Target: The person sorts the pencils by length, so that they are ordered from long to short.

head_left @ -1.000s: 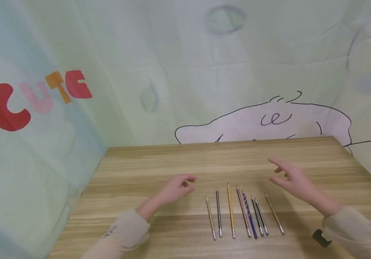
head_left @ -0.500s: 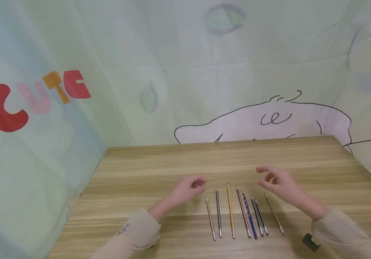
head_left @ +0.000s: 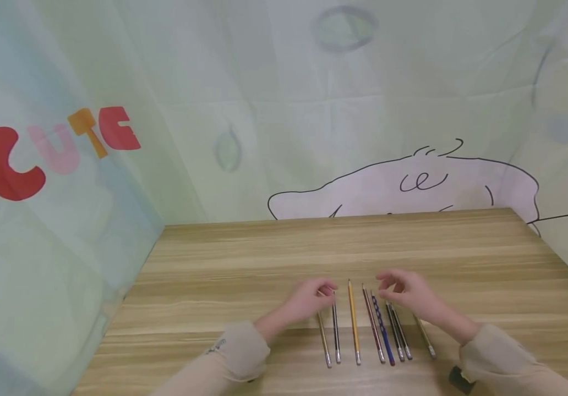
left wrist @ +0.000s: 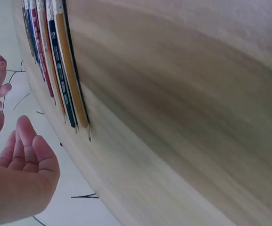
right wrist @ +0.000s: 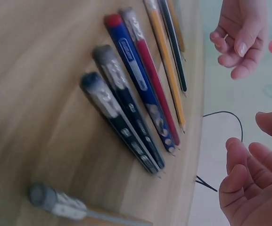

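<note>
Several pencils lie on the wooden table with their eraser ends toward me. My left hand (head_left: 309, 300) hovers over the tips of a gold pencil (head_left: 325, 344) and a black pencil (head_left: 336, 335), fingers loosely bent, holding nothing. To its right lie a yellow pencil (head_left: 354, 324), a dark red pencil (head_left: 374, 330) and a blue pencil (head_left: 383, 333). Above the tips of two dark pencils (right wrist: 121, 117) hangs my right hand (head_left: 410, 297), also with loosely bent fingers and nothing in them. It partly covers another gold pencil (head_left: 425, 336) at the far right.
The wooden table (head_left: 244, 247) stretches beyond the pencils to a printed cloth backdrop (head_left: 214, 110) behind and at the left. A small dark object (head_left: 461, 379) shows at the right sleeve.
Both hands have moved inward and nearer to me, the left to the right and the right to the left, from beside the row to above the pencil tips. The pencils have stayed put.
</note>
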Motion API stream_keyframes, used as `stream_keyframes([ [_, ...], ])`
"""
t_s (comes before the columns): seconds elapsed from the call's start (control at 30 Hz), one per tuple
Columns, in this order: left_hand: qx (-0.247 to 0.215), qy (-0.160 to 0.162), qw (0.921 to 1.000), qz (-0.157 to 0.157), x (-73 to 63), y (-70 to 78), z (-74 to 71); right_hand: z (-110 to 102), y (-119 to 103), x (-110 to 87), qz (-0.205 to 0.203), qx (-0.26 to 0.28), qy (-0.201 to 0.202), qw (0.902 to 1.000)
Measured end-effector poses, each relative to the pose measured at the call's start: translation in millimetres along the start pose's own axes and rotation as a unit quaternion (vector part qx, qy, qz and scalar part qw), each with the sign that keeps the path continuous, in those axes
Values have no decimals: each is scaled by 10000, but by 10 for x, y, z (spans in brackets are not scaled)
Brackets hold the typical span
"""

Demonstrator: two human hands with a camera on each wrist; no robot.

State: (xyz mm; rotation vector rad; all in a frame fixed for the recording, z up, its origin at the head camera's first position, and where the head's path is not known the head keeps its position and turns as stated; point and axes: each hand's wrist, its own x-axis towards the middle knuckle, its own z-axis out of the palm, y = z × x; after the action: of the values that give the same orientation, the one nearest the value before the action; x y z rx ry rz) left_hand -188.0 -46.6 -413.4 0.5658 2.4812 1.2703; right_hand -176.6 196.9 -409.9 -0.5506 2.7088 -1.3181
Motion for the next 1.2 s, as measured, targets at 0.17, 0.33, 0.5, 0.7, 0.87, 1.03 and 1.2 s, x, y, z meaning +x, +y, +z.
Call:
stream_keyframes([
  [0.17,-17,-25,9999,-109,-4,41,116,101,45,20,121,230,-286,9993],
  [0.33,258,-75,9996,-19,3,53,205,186,78,27,291,566,-582,9963],
  [0.5,523,-35,9986,-106,11,81,274,263,109,27,361,479,-610,9963],
  [0.7,814,139,9961,-317,16,112,355,332,118,21,391,444,-523,9969],
  [0.87,1044,230,9932,-459,29,116,416,381,121,15,452,353,-404,9975],
  [1.03,1296,333,9889,-646,51,114,455,426,115,14,473,104,-264,9985],
  [1.2,1622,459,9829,-743,73,135,475,477,73,32,750,-301,61,9967],
])
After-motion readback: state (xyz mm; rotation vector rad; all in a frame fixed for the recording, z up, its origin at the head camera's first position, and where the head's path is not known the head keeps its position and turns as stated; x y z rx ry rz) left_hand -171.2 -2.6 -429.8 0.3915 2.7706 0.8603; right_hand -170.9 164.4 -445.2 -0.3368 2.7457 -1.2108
